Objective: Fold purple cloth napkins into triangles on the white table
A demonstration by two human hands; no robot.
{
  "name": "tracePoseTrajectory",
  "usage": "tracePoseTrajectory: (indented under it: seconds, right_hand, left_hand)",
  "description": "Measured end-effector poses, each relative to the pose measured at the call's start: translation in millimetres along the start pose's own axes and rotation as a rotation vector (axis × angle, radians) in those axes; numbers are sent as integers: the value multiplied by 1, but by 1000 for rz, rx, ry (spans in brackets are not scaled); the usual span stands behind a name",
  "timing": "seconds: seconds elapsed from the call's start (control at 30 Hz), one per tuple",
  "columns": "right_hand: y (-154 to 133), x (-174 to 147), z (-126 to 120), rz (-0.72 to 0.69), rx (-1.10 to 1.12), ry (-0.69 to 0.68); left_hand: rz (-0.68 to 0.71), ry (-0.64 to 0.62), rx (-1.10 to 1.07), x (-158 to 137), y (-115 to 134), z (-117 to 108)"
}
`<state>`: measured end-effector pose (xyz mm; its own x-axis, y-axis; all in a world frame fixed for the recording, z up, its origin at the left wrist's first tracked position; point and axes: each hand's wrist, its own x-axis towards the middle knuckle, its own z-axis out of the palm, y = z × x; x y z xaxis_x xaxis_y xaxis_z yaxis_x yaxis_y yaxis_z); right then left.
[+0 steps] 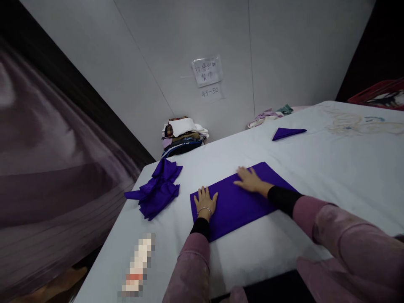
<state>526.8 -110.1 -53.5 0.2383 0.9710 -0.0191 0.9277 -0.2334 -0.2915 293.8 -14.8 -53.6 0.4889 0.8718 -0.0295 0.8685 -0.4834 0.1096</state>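
Observation:
A purple cloth napkin, folded into a flat rectangle, lies on the white-covered table in front of me. My left hand rests flat on its left end, fingers spread, with a bracelet at the wrist. Farther right, my right hand lies on the cloth near its far edge, fingers stretched out. Left of the napkin sits a crumpled heap of purple cloth. Toward the far right edge of the table is a small purple cloth folded to a triangle.
Behind the white table, a stack of folded clothes stands against the wall. More cloths lie past the far edge. A red basket is at far right. A handwritten sign hangs on the wall; a blurred-out strip lies front left.

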Motion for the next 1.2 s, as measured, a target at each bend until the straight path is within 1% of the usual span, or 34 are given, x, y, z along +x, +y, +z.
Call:
tracePoseTrajectory:
  seconds: [0.07,0.1,0.13,0.17,0.2,0.23,0.27,0.3,0.37,0.47,0.5,0.57,0.67,0.77,0.87,0.93,0.97,1.0,1.07,1.13,1.2]
  right_hand:
    - [-56,-8,24,-221,54,-29]
    - [-78,-12,34,-291,72,-34]
    - [-94,-16,41,-327,84,-30]
    - [-101,-19,45,-341,87,-24]
    - [-100,-22,46,-334,82,-16]
    - [-91,-24,44,-310,71,-5]
    - [-75,-27,39,-272,54,4]
    - [-53,-31,32,-222,33,16]
    - [0,-44,18,-91,-16,38]
    - [74,-70,1,122,-92,88]
    - [92,-79,-3,162,-112,101]
    - [115,-92,-7,199,-141,120]
    - [122,-100,-8,194,-160,128]
    - [119,-100,-7,177,-164,137]
    - [122,-99,-5,173,-170,150]
    - [125,-98,-3,167,-175,165]
    - [126,-98,-2,162,-177,174]
    - [127,-99,-1,157,-179,178]
    - [127,-99,0,150,-184,167]
    - [128,-101,0,155,-196,146]
    - [131,-102,-1,161,-207,136]
  left_hand:
    - [0,-2,9,1,0,1]
    - [-1,-6,18,1,0,2]
    - [-4,-10,28,2,0,3]
    - [-8,-13,39,3,-1,4]
    - [-11,-15,48,3,-1,4]
    - [-12,-12,54,3,-1,5]
    - [-12,-8,58,3,-1,5]
    - [-13,-5,61,3,-1,6]
    - [-13,-4,59,3,0,6]
    - [-16,-5,55,2,0,5]
    - [-14,-4,53,2,0,4]
    - [-9,-7,49,3,1,1]
    - [-29,-18,33,1,4,-4]
    - [-32,-7,28,-14,15,-7]
    - [99,-22,50,-45,28,-3]
    - [169,-39,63,-69,28,2]
    - [162,-42,69,-79,25,3]
    - [125,-44,74,-88,18,4]
    - [-10,-45,82,-103,-3,3]
    - [-150,-44,93,-114,-28,-1]
    - [-250,-32,113,-123,-52,-5]
